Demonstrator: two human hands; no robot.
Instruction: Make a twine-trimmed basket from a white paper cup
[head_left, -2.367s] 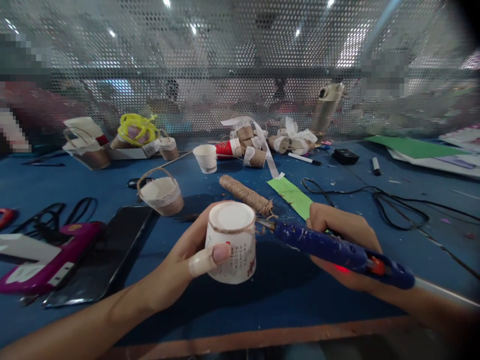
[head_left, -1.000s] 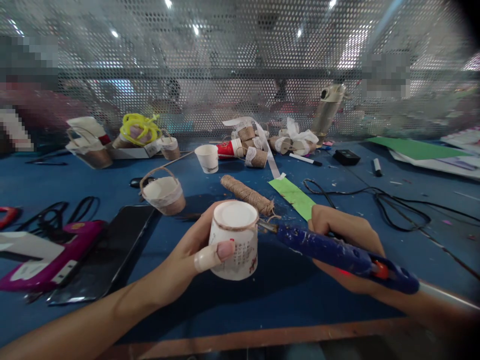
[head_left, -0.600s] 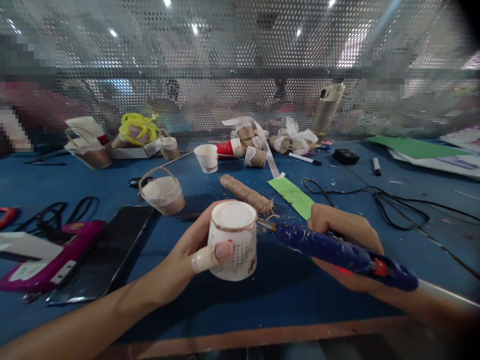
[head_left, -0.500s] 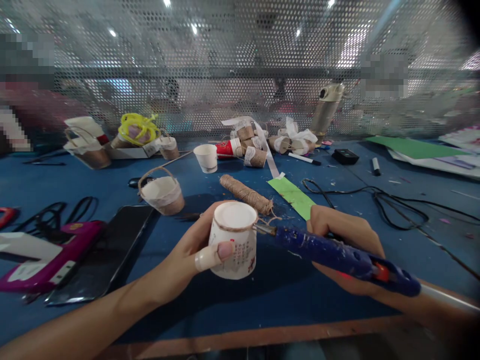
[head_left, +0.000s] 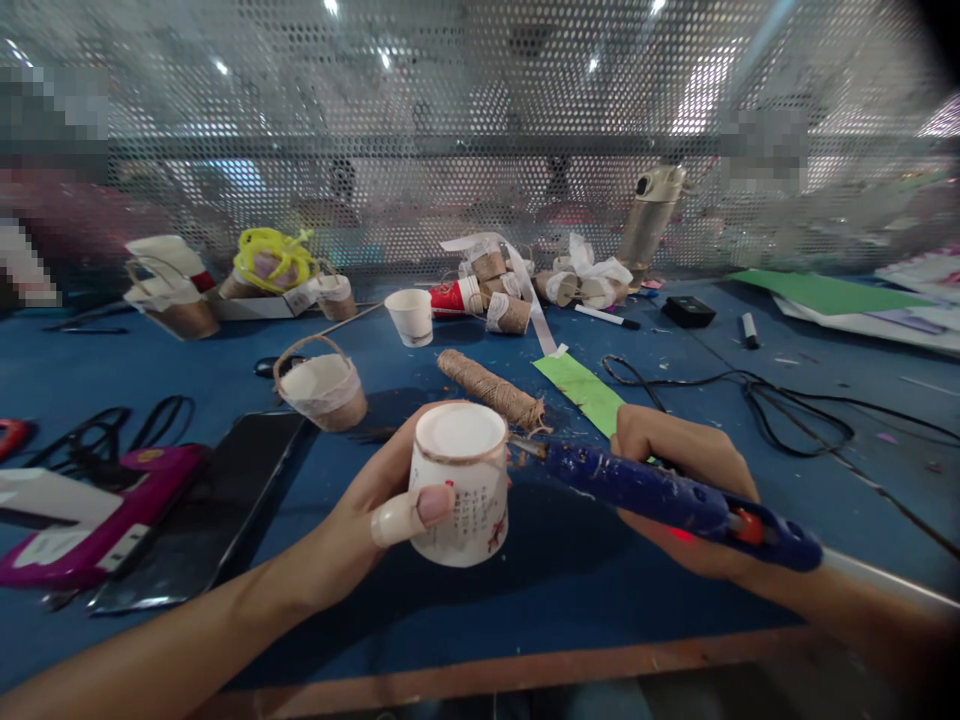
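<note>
Upside down in my left hand [head_left: 390, 490] is a white paper cup [head_left: 469, 510] with printed characters, its base facing up and brown twine running round the base edge. My left thumb, wrapped in a pale bandage, presses on the cup's side. My right hand [head_left: 682, 470] is wrapped round a blue hot glue gun [head_left: 637, 490], with a clear glue stick [head_left: 885, 578] sticking out of its back. The gun's metal nozzle is at the right side of the cup, close to the twine; whether it touches is unclear. Behind the cup lies a roll of twine [head_left: 491, 388].
A small twine-handled basket [head_left: 337, 395] and a white cup [head_left: 411, 318] stand beyond my hands. On the left are a phone [head_left: 217, 500] and a magenta power strip [head_left: 142, 510]. A green strip [head_left: 581, 390] and a black cable [head_left: 795, 415] lie to the right.
The cup has turned slightly and shifted a little to the left and down. The glue gun has moved slightly left along with it, its nozzle still beside the rim twine.
</note>
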